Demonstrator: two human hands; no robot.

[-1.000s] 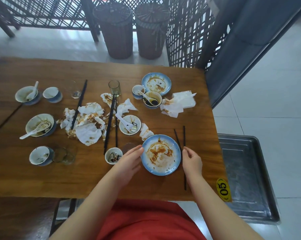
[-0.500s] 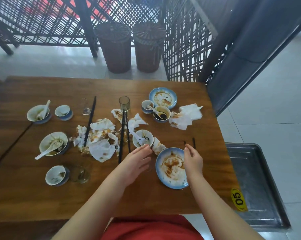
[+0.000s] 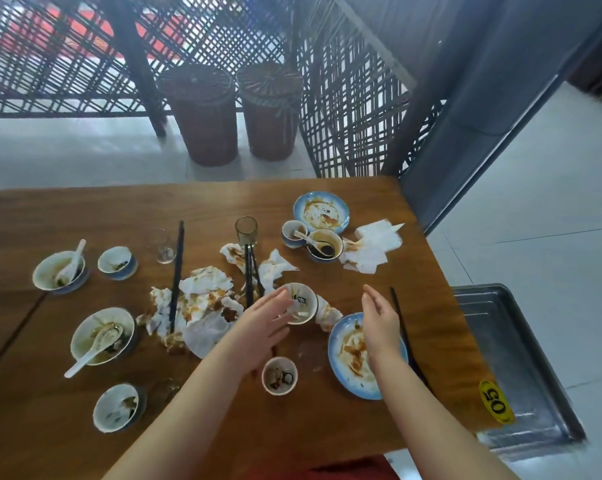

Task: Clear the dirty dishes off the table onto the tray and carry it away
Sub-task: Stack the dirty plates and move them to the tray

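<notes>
From the head camera, I saw the long black chopsticks (image 3: 398,317) lying just right of the near blue plate (image 3: 348,362). Their long axis ran away from me, with the far tips leaning slightly left. Two more chopstick pairs (image 3: 176,275) lay among the stained napkins (image 3: 202,306), also pointing away. The steel tray (image 3: 521,358) sat lower, off the right edge of the table (image 3: 84,209), its long side running the same way.

My left hand (image 3: 264,320) was flat, fingers straight, and reached to the near-left rim of the small bowl (image 3: 306,299). I could not tell whether it touched. My right hand (image 3: 379,320) was spread edge-on above the plate's far right part, fingers straight, and gripped nothing. A little cup (image 3: 279,375) stood between my forearms.

Half a second earlier the right fingers had sat at the plate's right rim; they had since lifted and moved farther out. The left hand had gone on toward the bowl. The plate stayed put.
</notes>
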